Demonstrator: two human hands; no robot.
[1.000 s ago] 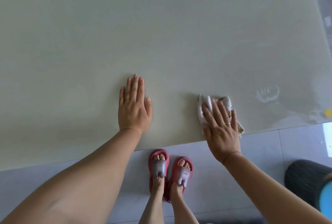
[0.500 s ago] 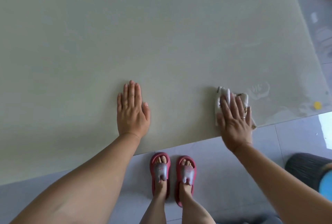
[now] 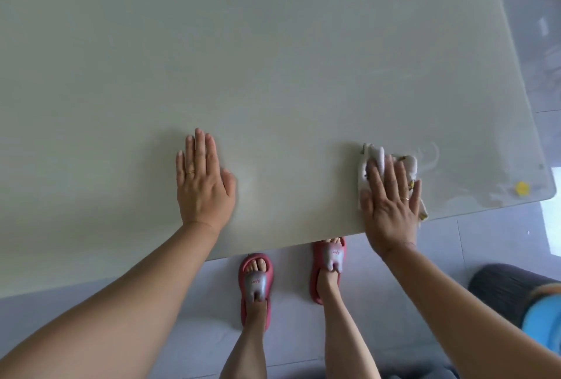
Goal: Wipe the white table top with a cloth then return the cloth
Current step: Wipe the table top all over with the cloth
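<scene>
Head view: the right hand (image 3: 390, 205) lies flat on the cloth (image 3: 409, 166), fingers straight and slightly spread, pressing down rather than clamped on it; the cloth sits bunched on the table (image 3: 273, 59) at its near edge, toward the right, and shows past the fingertips on the far side and past the little finger on the right. The left hand (image 3: 202, 181) rests palm-down on bare table well to the left, fingers together, holding nothing, probably as a brace. Just right of the cloth lie faint smears (image 3: 431, 153), and further right, near the corner, a small yellow spot (image 3: 522, 187). The right hand is plainly the nearer to both. The fingers point far and the marks lie across them, so the coming stroke is likely a sideways sweep right along the near edge; the wiping looks only partly done
</scene>
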